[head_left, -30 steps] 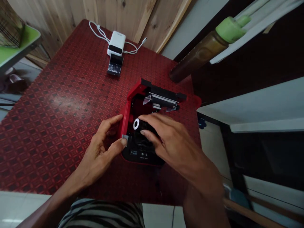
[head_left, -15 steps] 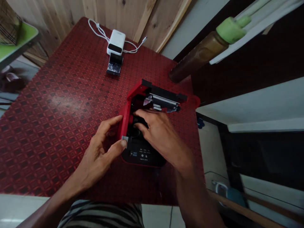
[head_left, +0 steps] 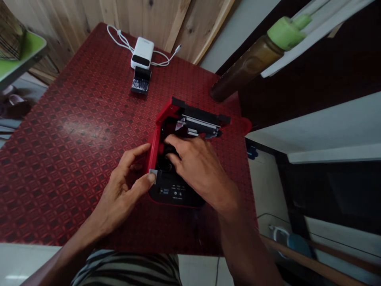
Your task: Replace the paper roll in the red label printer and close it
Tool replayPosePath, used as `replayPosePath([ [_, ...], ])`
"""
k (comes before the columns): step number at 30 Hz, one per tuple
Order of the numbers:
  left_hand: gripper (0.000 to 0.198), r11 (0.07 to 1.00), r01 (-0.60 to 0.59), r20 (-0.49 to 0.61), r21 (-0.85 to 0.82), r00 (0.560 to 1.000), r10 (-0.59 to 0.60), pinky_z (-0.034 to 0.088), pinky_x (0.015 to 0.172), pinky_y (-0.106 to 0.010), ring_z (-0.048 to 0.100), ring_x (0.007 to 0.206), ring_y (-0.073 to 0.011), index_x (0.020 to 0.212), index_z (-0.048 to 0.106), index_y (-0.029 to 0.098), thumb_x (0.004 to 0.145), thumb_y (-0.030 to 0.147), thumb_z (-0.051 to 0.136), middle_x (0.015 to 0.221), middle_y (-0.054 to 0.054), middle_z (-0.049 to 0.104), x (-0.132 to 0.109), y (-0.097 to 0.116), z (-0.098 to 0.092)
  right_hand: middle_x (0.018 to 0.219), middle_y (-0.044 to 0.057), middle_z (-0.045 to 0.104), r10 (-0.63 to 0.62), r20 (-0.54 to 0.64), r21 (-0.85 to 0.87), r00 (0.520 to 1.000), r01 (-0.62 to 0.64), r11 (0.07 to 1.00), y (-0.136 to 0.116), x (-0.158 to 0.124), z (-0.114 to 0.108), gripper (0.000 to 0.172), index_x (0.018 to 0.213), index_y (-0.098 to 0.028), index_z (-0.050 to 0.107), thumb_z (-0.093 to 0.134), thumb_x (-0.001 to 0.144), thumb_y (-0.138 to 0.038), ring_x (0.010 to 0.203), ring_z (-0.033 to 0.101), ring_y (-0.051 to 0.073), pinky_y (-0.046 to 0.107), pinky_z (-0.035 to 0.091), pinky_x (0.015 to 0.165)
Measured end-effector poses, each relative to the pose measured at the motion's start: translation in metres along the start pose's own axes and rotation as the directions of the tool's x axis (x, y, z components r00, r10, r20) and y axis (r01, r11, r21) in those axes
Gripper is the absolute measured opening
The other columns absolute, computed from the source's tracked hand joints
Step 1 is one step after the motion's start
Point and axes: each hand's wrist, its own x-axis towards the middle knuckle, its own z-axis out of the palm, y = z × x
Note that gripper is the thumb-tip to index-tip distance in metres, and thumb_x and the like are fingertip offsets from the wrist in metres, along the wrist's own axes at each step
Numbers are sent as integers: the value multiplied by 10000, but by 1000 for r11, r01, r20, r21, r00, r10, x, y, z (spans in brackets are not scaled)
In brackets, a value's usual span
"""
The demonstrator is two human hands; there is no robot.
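A red and black device [head_left: 175,192] with its lid [head_left: 201,112] raised lies on the red patterned table. My left hand [head_left: 123,188] holds the device's left side, its thumb on a small grey corner piece and its forefinger against the red edge. Inside the open compartment, the thumb and forefinger of my right hand [head_left: 201,169] are closed around a dark part that I cannot make out. The back of that hand hides much of the compartment. Small icons and a little label show on the black front panel.
Toward the back of the table [head_left: 80,119] are a white power bank [head_left: 143,52] with a white cable [head_left: 166,61] and a small black item [head_left: 140,80]. A brown bottle with a green cap [head_left: 253,59] stands at the back right, near the wall.
The whole view has shifted slightly, so the device and table items appear a little further left. Both hands keep nearly the same places on the device.
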Motion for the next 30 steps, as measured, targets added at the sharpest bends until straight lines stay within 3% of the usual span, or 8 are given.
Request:
replayPosePath([
  [4, 613, 1000, -1, -5, -27, 1000, 0, 430, 1379, -630, 658, 1558, -394, 1652, 648, 299, 1083, 473, 797, 1638, -91, 736, 0, 2, 2, 1099, 131, 909, -3, -11, -14, 1000, 3, 1000, 1, 0, 1, 320, 1314, -221, 820, 653, 1084, -73, 988, 866, 324, 387, 547, 771],
  [8, 623, 999, -5, -11, -36, 1000, 4, 453, 1362, -615, 652, 1562, -398, 1645, 652, 292, 1074, 486, 807, 1658, -96, 718, 1, 3, 3, 1187, 122, 916, -45, -47, 126, 998, 51, 991, 9, -5, 7, 309, 1294, -211, 835, 698, 1061, -62, 1069, 880, 317, 400, 631, 876],
  [13, 602, 1000, -23, -17, 20, 1000, 23, 467, 1336, -611, 682, 1503, -392, 1625, 661, 273, 1080, 495, 790, 1643, -109, 721, 2, 1, 1, 1435, 81, 879, -190, -299, 306, 935, 282, 909, 29, -32, 7, 484, 1353, -234, 838, 516, 1086, 12, 1323, 846, 235, 409, 665, 1154],
  [15, 604, 999, -26, -17, 21, 1000, 26, 482, 1323, -588, 673, 1513, -386, 1624, 657, 265, 1082, 498, 788, 1648, -110, 717, 1, 1, 1, 1475, 63, 867, -261, -316, 355, 912, 368, 859, 35, -47, 2, 508, 1404, -238, 822, 494, 1096, -1, 1372, 827, 204, 390, 652, 1203],
  [18, 622, 1000, -13, -11, -14, 1000, 13, 500, 1313, -550, 651, 1553, -380, 1634, 641, 259, 1081, 500, 793, 1671, -110, 704, 1, 0, 2, 1391, 46, 899, -288, -255, 407, 923, 372, 834, 41, -64, -1, 407, 1453, -256, 799, 615, 1119, -114, 1268, 865, 212, 398, 680, 1158],
  [21, 625, 1000, -16, -29, 4, 999, 16, 551, 1254, -534, 689, 1501, -379, 1631, 647, 263, 1073, 504, 793, 1665, -111, 708, 0, 1, 3, 1290, 51, 916, -236, -296, 429, 926, 350, 833, 42, -67, 5, 314, 1366, -255, 827, 673, 1115, -144, 1171, 878, 228, 419, 696, 1108],
  [26, 591, 997, -19, -41, 80, 999, 22, 594, 1212, -569, 703, 1481, -422, 1550, 718, 287, 1036, 566, 805, 1582, -116, 762, 1, 14, -1, 1034, 18, 878, -200, -486, 425, 851, 430, 796, 38, -65, 14, 233, 1108, -250, 837, 693, 1097, -67, 962, 842, 190, 341, 699, 912],
  [30, 611, 955, -168, -120, 244, 972, 202, 543, 1283, -607, 633, 1557, -441, 1529, 739, 281, 1001, 572, 837, 1627, -133, 719, 17, 36, -2, 1006, 35, 853, -178, -585, 337, 791, 437, 834, 28, -78, 15, 228, 1102, -220, 826, 682, 1117, -43, 937, 804, 184, 342, 682, 883],
])
